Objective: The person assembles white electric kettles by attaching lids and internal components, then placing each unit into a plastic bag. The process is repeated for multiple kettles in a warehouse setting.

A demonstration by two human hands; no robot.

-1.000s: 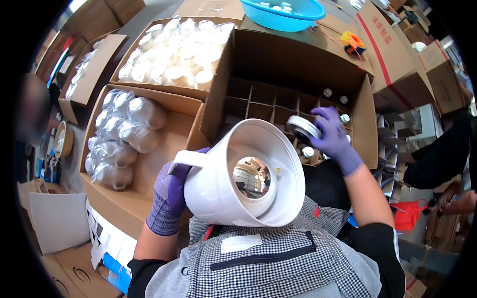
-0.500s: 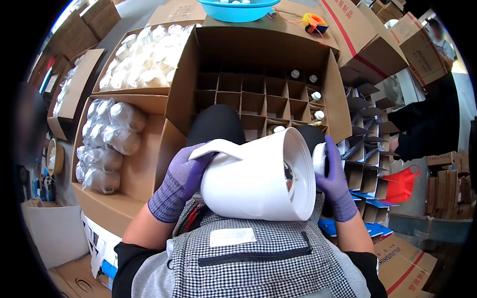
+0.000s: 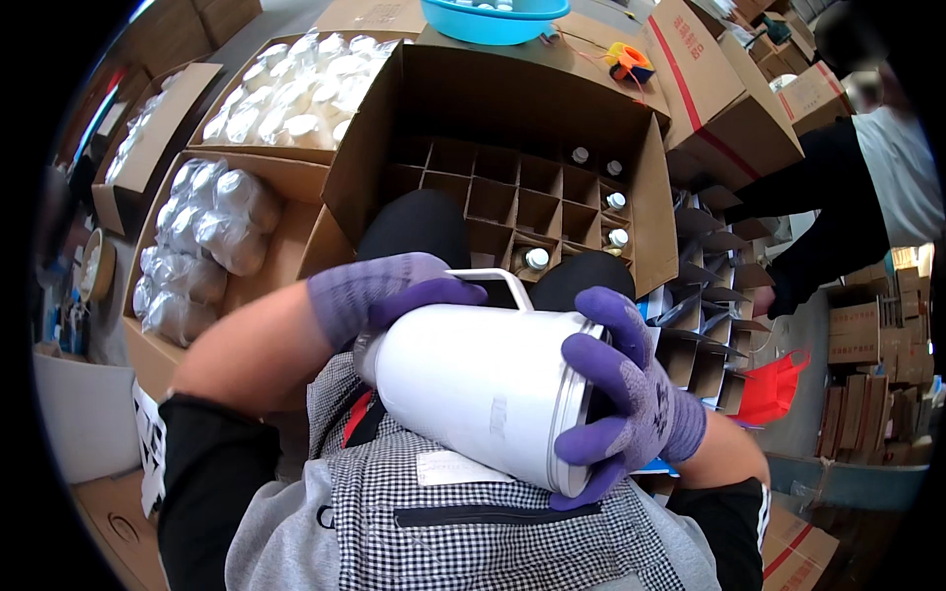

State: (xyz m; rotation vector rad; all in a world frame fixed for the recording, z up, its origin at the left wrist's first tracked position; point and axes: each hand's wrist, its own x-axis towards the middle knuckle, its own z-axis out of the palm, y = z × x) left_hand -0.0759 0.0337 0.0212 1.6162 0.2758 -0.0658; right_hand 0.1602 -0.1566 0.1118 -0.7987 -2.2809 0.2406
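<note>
A large white jug [image 3: 463, 384] lies on its side across my lap, its base to the left and its mouth end to the right. My left hand [image 3: 404, 286], in a purple glove, is closed at the jug's white handle [image 3: 507, 281] on the upper side. Over the mouth end, my gloved right hand [image 3: 631, 404] grips the rim with its fingers spread round the edge. The hand hides the mouth, so a lid under the palm cannot be made out. Clear plastic wrap [image 3: 367, 357] shows at the jug's base.
Ahead stands a divided carton [image 3: 532, 84] with several white-capped bottles [image 3: 616, 201]. Cartons on the left hold plastic-wrapped pieces [image 3: 222, 217]. Beyond are a blue basin [image 3: 498, 25] and an orange tape dispenser [image 3: 631, 64]. At right are cardboard dividers, a red bag [image 3: 774, 389] and a person [image 3: 897, 158].
The jug's open mouth has turned away and my right hand, which held a small round white part beside it, now covers it. My left hand has moved up over the jug.
</note>
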